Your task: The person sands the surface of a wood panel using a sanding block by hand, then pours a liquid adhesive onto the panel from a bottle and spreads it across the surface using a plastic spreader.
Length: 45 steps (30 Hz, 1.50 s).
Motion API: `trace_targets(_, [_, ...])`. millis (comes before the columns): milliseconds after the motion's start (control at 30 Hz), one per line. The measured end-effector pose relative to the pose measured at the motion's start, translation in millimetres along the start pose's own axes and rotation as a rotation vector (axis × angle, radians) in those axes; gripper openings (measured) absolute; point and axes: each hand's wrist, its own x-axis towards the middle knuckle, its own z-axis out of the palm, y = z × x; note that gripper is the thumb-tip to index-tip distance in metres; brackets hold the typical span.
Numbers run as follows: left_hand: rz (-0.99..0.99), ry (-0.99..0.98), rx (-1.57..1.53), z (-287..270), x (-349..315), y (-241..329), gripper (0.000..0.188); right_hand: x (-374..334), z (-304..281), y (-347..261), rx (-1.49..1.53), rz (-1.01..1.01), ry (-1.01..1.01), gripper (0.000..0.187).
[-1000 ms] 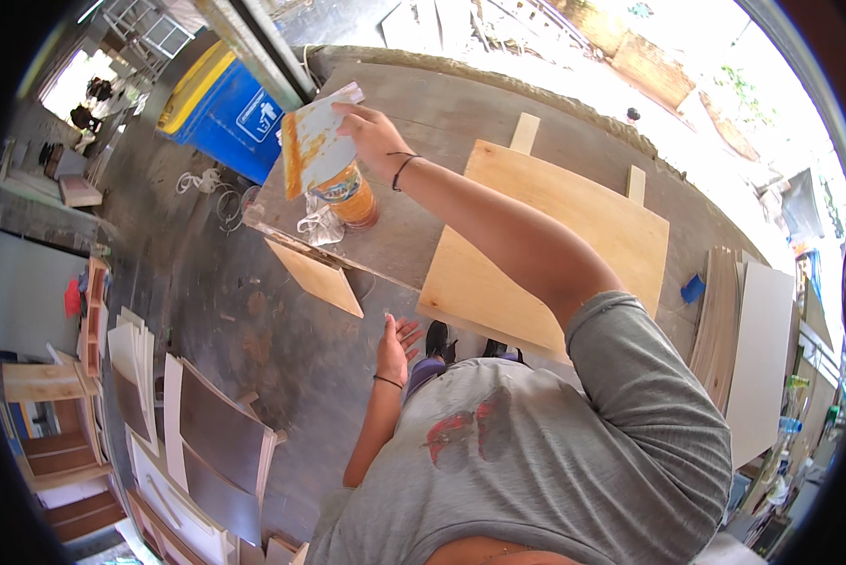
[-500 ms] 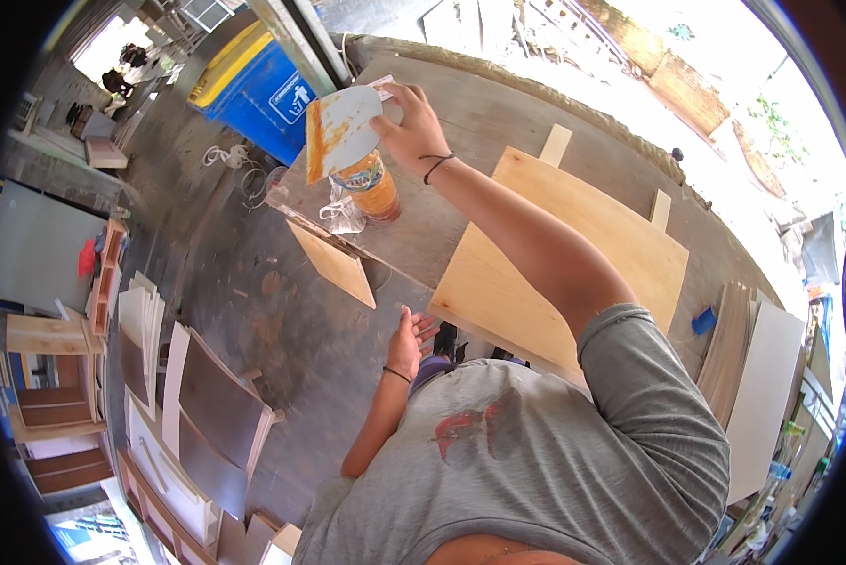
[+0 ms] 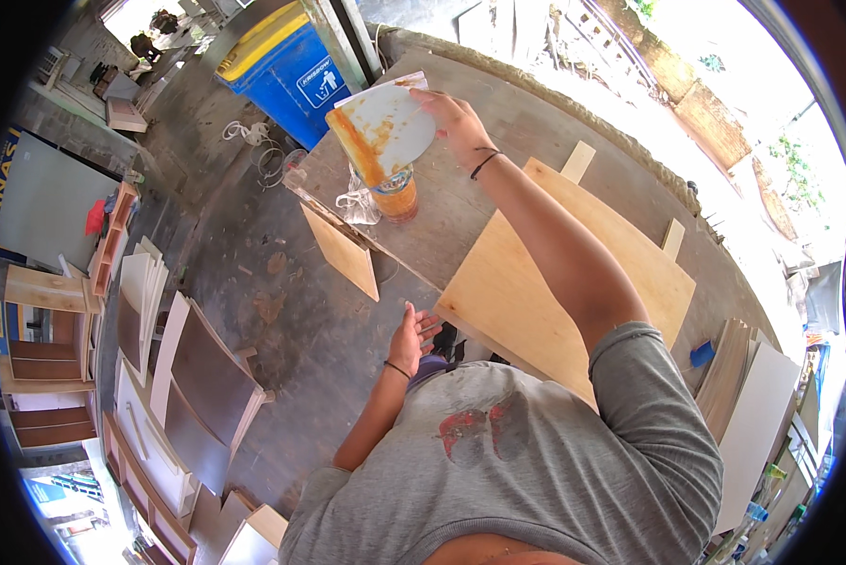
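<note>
My right hand [image 3: 456,130] reaches far forward over the work table, its fingers closed on the edge of a flat pale grey sheet [image 3: 406,124] with one rounded side. Orange-brown paste is smeared over the sheet, thickest along its left edge. A pale strip shows along its far edge; I cannot tell whether it is a separate piece. Just below the sheet stands a clear container [image 3: 399,204] with orange-brown contents, its top partly hidden. Crumpled white plastic [image 3: 355,205] lies beside it. My left hand [image 3: 411,341] hangs near my waist, holding nothing, fingers apart.
A light plywood panel [image 3: 573,268] lies on the table [image 3: 432,250] over two wooden strips. A smaller board [image 3: 341,252] leans at the table's left end. Beyond stands a blue bin [image 3: 296,89] with a yellow lid. Stacked boards [image 3: 211,377] stand at the left, more panels [image 3: 757,424] at the right.
The whole view has shifted slightly. My right hand and the smeared sheet have moved a little right relative to the container, and the sheet's tilt has changed. My left hand stays open.
</note>
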Motion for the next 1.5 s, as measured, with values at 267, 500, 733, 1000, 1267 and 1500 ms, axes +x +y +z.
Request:
trace_targets(267, [-0.009, 0.006, 0.002, 5, 0, 1, 0.086, 9, -3, 5, 0.406, 0.152, 0.002, 0.050])
trace_targets(500, [-0.002, 0.018, -0.017, 4, -4, 0, 0.086, 2, 8, -16, 0.224, -0.034, 0.067, 0.038])
trace_targets(733, [-0.006, 0.001, -0.021, 5, -3, 2, 0.091, 11, -12, -43, 0.236, -0.039, 0.112, 0.034])
trace_targets(1000, [-0.245, -0.316, -0.119, 20, 9, -26, 0.100, -13, -249, 72, -0.823, 0.347, 0.396, 0.075])
trace_targets(1267, [-0.328, -0.281, -0.221, 52, -9, -25, 0.101, -81, -302, 163, -0.921, 0.821, 0.076, 0.091])
trace_targets(1500, [-0.263, -0.171, -0.350, 76, -18, -13, 0.089, -85, -306, 159, -0.985, 0.711, 0.030, 0.085])
